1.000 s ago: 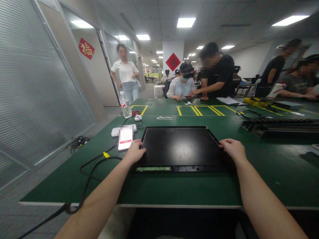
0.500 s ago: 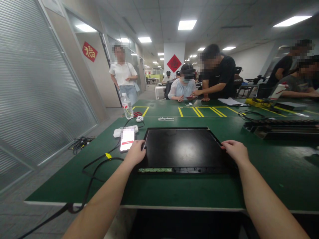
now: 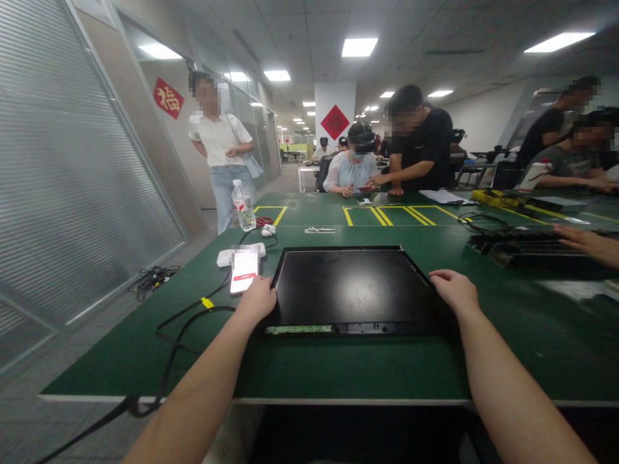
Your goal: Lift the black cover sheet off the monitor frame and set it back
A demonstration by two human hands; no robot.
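A flat black display panel lies on the green table in front of me, with a green circuit strip along its near edge. My left hand grips the panel's left edge, fingers curled round it. My right hand grips the right edge the same way. A lit phone lies just left of my left hand.
A white adapter, a water bottle and black cables sit to the left. Dark equipment lies at the right, where another person's hand reaches in. Several people are beyond the table; one walks along the left.
My hands stay on the panel's edges, the left slightly nearer me. The person in white has walked closer along the left. Another person's hand has come in at the right.
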